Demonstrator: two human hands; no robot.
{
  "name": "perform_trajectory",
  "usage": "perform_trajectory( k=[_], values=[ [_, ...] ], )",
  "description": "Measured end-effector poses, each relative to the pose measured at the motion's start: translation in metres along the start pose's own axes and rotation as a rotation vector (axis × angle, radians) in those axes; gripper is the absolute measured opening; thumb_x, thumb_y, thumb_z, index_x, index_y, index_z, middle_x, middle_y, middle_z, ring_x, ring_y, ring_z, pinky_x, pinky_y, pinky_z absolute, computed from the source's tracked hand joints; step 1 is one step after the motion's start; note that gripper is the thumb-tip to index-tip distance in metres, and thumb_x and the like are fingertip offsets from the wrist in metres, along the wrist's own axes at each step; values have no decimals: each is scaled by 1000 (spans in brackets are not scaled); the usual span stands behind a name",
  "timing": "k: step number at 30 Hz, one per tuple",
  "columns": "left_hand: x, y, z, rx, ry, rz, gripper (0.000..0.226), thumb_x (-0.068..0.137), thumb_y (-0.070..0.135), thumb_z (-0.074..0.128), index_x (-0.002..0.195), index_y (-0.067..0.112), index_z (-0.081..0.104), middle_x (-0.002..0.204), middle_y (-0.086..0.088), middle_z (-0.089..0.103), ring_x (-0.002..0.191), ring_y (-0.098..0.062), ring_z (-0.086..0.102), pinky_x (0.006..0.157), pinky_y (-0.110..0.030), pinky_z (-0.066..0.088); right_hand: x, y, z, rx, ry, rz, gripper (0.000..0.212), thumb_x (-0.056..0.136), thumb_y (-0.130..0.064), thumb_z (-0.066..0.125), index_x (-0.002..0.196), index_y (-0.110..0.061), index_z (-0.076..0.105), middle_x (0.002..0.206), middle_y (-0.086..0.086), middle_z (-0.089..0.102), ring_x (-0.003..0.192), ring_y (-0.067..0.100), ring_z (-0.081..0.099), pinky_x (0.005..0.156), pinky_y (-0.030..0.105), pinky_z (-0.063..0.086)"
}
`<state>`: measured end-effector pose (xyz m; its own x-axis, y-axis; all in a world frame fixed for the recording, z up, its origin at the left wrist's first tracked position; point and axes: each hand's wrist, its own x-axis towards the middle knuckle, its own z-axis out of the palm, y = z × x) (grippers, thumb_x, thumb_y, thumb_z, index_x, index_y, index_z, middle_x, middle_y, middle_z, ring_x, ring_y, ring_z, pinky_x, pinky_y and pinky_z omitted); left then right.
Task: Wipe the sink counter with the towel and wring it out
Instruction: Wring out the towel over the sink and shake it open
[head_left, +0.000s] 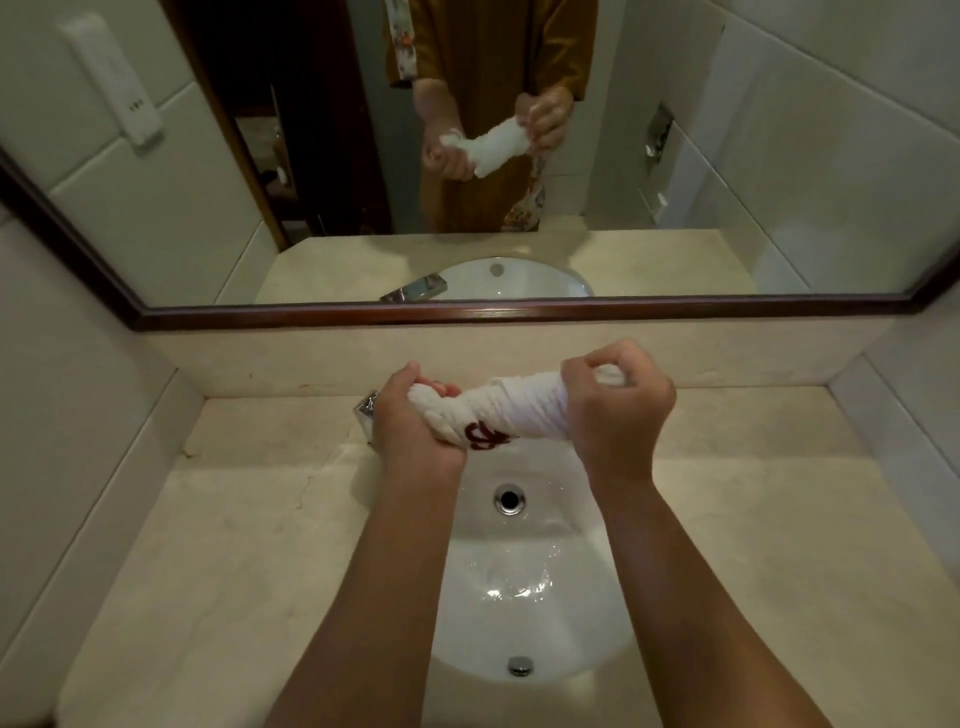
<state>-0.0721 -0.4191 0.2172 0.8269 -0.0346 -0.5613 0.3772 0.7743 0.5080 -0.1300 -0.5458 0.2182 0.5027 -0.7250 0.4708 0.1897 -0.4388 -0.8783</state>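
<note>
A white sink (524, 613), wet inside, is set into a beige counter (218, 545) nearest the viewer. Above its far rim, a white towel (511, 410) (with a dark red emblem) is held twisted into a rope. One end is clenched in the left hand (410, 415), the other in the right hand (618, 410). Soft, soaked cloth is best gripped at its ends. Beyond, a mirror (727, 156) is seen.

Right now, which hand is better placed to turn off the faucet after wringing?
Left. The left hand holds the towel end right beside the chrome faucet; the right hand has its grip on the far end, across the sink.
</note>
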Motion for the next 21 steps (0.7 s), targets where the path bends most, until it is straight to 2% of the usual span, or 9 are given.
perform_trajectory(
  k=[2,5,8,11,14,16,17,19,21],
  values=[
    [10,0,-3,51,15,-86,37,90,19,55,57,16,40,47,1,41,48,-15,44,67,-27,45,4,-14,-2,-100,-90,-313,15,67,-1,61,56,-5,52,53,5,50,50,17,43,49,20,34],
    [24,-3,-10,205,-40,-220,25,79,22,61,62,19,43,59,1,43,63,-17,46,80,-28,46,3,-33,-5,-160,-228,-615,18,71,-8,55,55,-5,47,54,8,45,49,19,37,45,29,33],
    [23,-5,-10,320,-140,-330,21,77,20,56,63,20,40,54,3,42,57,-13,43,58,-22,46,0,-46,-5,-197,-303,-813,22,75,-11,53,55,-10,44,55,7,43,55,15,28,46,27,24],
    [17,-10,-5,407,-175,-372,26,91,20,45,66,17,43,51,0,45,51,-14,48,43,-15,43,1,-46,-6,-310,-428,-920,16,75,-16,52,59,-15,50,58,5,47,54,17,31,53,25,23],
    [19,-27,-2,543,-172,-301,33,103,18,33,73,18,46,40,10,53,35,-3,52,34,-11,38,-6,-41,-1,-474,-567,-922,22,72,-25,46,65,-13,64,63,3,55,53,20,48,49,25,34],
    [21,-32,-9,503,-158,-307,37,102,15,33,69,18,49,40,8,51,35,-3,51,35,-12,38,-3,-39,1,-409,-530,-893,15,70,-18,49,58,-13,56,58,4,50,51,16,39,53,21,24],
    [20,-30,-10,439,-159,-340,37,98,14,37,64,16,50,44,3,51,39,-8,53,39,-14,42,2,-37,1,-393,-499,-891,12,68,-15,51,56,-14,50,56,4,47,51,17,36,50,23,22],
    [26,-25,-19,234,-156,-387,35,91,17,45,57,14,51,53,-2,50,50,-16,53,55,-22,49,17,-26,-1,-401,-481,-804,15,68,-12,55,57,-13,45,56,5,45,50,20,35,41,28,29],
    [25,-19,-22,68,-171,-280,41,93,22,49,53,13,52,55,-3,52,59,-18,53,70,-30,49,31,-16,-4,-378,-399,-607,14,68,-9,59,58,-9,49,57,5,47,49,21,39,42,29,34]
  ],
)
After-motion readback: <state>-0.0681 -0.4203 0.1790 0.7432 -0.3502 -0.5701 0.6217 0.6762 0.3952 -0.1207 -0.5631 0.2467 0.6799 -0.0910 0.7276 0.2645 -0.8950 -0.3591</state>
